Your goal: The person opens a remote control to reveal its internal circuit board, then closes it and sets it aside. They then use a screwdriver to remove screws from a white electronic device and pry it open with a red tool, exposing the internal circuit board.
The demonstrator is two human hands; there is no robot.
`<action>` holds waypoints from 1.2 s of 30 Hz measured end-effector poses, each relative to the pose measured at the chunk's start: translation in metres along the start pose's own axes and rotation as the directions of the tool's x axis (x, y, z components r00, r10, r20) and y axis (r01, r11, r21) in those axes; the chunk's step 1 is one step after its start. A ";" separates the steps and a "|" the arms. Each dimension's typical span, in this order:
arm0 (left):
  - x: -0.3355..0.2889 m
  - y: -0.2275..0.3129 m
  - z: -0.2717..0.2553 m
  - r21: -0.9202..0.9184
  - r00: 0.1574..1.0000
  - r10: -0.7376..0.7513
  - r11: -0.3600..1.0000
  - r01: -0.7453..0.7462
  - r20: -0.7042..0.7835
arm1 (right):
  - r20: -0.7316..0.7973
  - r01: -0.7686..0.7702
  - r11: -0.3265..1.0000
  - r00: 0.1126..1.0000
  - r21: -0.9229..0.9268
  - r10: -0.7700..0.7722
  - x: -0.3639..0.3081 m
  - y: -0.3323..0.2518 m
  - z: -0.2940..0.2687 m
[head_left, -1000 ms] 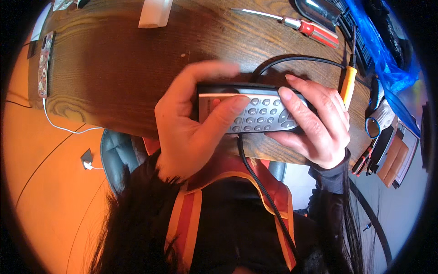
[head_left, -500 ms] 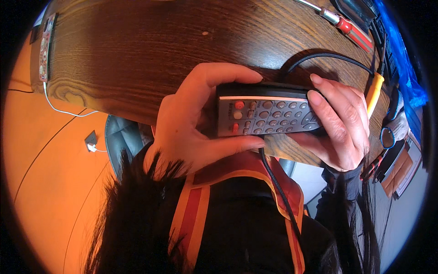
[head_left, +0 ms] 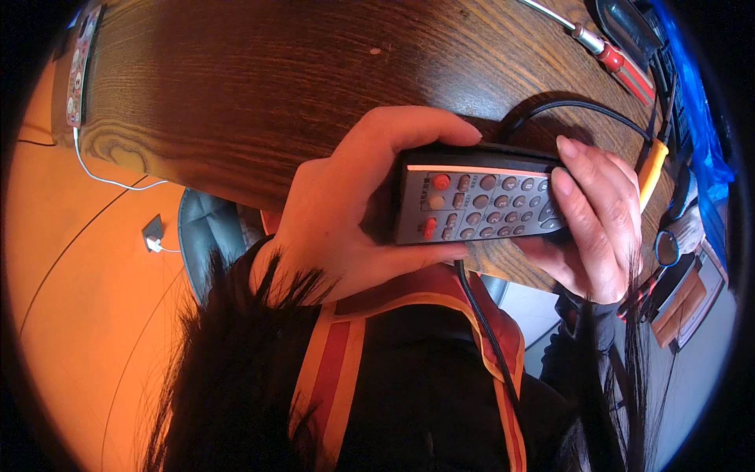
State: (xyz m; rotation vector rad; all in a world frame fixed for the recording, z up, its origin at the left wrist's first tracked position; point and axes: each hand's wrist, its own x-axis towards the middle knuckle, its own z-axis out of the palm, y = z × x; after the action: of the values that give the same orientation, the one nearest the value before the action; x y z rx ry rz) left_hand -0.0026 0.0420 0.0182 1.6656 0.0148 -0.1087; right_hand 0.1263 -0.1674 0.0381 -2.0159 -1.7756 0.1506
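A grey and black remote control (head_left: 480,206) is held up between both hands, its button side facing up. Red, orange and grey round buttons cover that side. My left hand (head_left: 338,197) clasps the left end, with the forefinger along the far edge and the thumb along the near edge. Around the right end my right hand (head_left: 602,212) is closed, its fingers over the far corner and its thumb partly hidden beneath. The underside of the remote cannot be seen.
Below lies a brown wooden table (head_left: 259,86). A screwdriver (head_left: 621,67) with a red and clear handle lies far right, near a yellow-handled tool (head_left: 653,173) and a black cable (head_left: 574,104). A phone (head_left: 82,71) with a white charging cable sits at the left edge. A dark chair (head_left: 208,236) stands beside the table.
Both hands and the remote have shifted slightly to the right in the picture. My grip on the remote looks the same.
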 end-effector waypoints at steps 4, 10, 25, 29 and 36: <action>0.000 0.001 0.000 0.003 1.000 -0.023 1.000 0.023 0.001 | 0.015 -0.001 1.000 1.000 -0.023 0.001 0.001 -0.005 -0.003; 0.001 0.002 -0.001 0.050 1.000 -0.015 0.999 0.015 -0.004 | 0.059 -0.066 0.997 0.996 -0.037 0.068 0.003 -0.014 -0.007; 0.001 -0.002 0.002 -0.162 0.993 -0.115 0.980 0.114 0.001 | 0.125 -0.162 0.971 0.982 0.174 0.141 0.010 -0.010 -0.011; 0.001 -0.002 0.002 -0.093 0.997 -0.065 0.994 0.062 -0.031 | 0.138 -0.192 0.959 0.976 0.207 0.166 0.014 -0.012 -0.014; 0.000 -0.005 0.004 -0.148 0.996 -0.074 0.987 0.067 -0.047 | 0.104 -0.234 0.926 0.972 0.297 0.213 0.010 -0.013 -0.012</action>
State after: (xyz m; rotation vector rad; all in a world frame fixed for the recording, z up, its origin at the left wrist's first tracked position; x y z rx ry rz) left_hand -0.0032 0.0386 0.0130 1.5207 0.1189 -0.1147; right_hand 0.1204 -0.1599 0.0564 -1.9940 -1.4485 0.5418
